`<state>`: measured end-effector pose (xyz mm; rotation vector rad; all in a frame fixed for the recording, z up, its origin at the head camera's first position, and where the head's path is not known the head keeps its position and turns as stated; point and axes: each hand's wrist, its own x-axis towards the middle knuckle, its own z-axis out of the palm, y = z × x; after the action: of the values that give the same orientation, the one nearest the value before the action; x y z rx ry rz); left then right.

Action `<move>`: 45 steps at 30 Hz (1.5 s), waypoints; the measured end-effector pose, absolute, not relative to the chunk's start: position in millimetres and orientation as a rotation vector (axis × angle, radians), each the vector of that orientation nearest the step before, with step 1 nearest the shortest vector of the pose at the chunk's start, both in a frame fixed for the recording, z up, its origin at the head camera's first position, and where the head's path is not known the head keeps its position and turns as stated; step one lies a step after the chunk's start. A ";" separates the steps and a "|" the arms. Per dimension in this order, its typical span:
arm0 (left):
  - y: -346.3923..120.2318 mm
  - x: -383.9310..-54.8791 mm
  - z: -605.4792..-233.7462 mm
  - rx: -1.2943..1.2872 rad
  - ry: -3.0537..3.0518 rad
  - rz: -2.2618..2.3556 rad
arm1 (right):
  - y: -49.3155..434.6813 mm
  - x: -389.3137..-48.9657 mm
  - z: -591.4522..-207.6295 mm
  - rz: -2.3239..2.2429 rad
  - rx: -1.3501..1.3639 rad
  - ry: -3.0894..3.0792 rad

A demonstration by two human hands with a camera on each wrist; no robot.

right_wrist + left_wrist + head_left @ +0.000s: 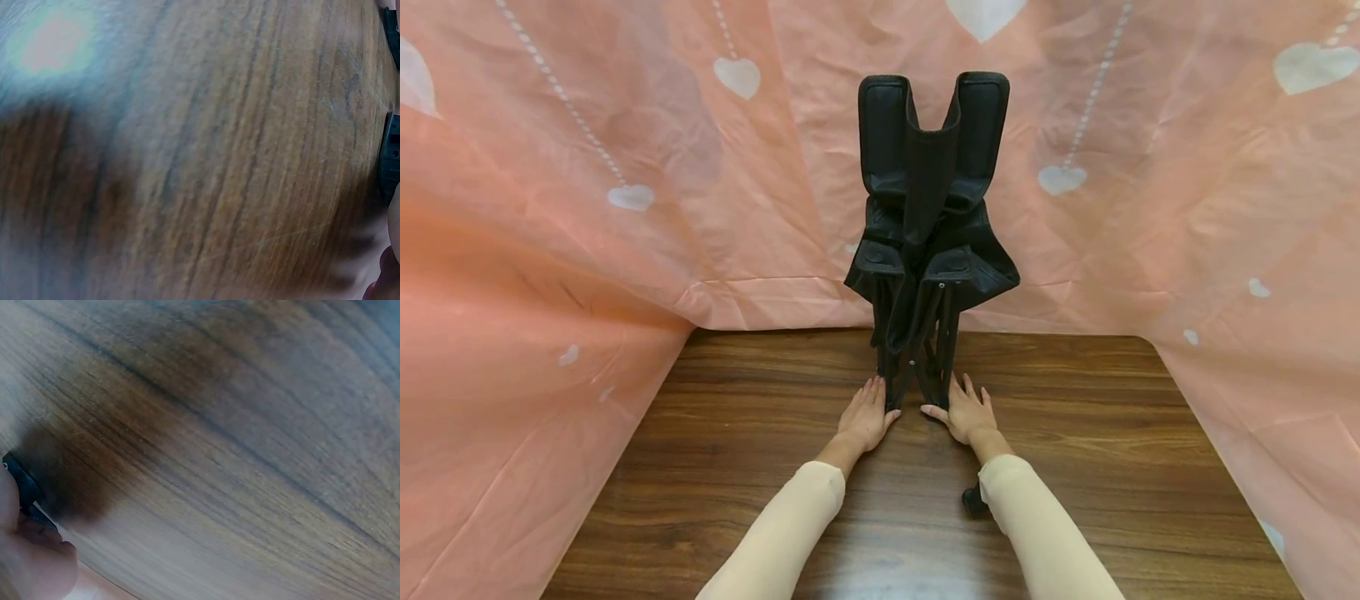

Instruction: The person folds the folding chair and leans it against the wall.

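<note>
A black folding chair (931, 175), partly folded, stands upright on the wooden table with its fabric bunched between the frame halves. At its left feet my left hand (865, 418) lies with straight fingers along the outer side and the thumb across the front. My right hand (967, 417) touches the right feet the same way, fingers spread. The left wrist view catches a black chair foot (24, 481) beside part of the left hand (44, 562). Another black foot (390, 156) shows at the right edge of the right wrist view; most of the right hand is out of that frame.
Brown wood-grain tabletop (760, 383) lies under the chair and both arms. Pink cloth (737, 208) with white hearts hangs behind the table and along both sides. A small black object (974, 502) is partly hidden by the right sleeve.
</note>
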<state>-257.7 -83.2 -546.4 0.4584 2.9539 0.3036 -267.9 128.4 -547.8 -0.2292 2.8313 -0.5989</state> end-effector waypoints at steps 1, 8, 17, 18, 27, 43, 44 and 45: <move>-82.6 -258.2 -545.9 0.456 2.955 0.307 | 128.5 -268.0 -546.9 -0.603 -0.227 2.828; -78.4 -262.0 -543.4 0.428 2.957 0.317 | 128.6 -270.5 -543.8 -0.556 -0.220 2.849; -76.8 -268.2 -544.6 0.403 2.965 0.299 | 121.1 -275.7 -546.3 -0.481 -0.129 2.868; -76.8 -269.0 -544.7 0.401 2.967 0.296 | 119.5 -275.8 -546.1 -0.483 -0.116 2.872; -71.8 -273.5 -544.0 0.326 2.959 0.309 | 106.1 -275.2 -546.0 -0.523 0.025 2.905; -67.4 -282.9 -541.4 0.294 2.987 0.341 | 100.3 -282.6 -541.2 -0.568 0.128 2.882; -66.5 -284.0 -541.7 0.285 2.988 0.347 | 99.7 -282.9 -541.4 -0.567 0.142 2.884; -65.4 -284.7 -541.6 0.275 2.995 0.356 | 99.2 -283.1 -541.9 -0.567 0.156 2.886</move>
<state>-284.7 -65.4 -541.6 0.2746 2.9949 0.3562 -283.1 99.2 -541.9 0.1563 2.8859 -0.5666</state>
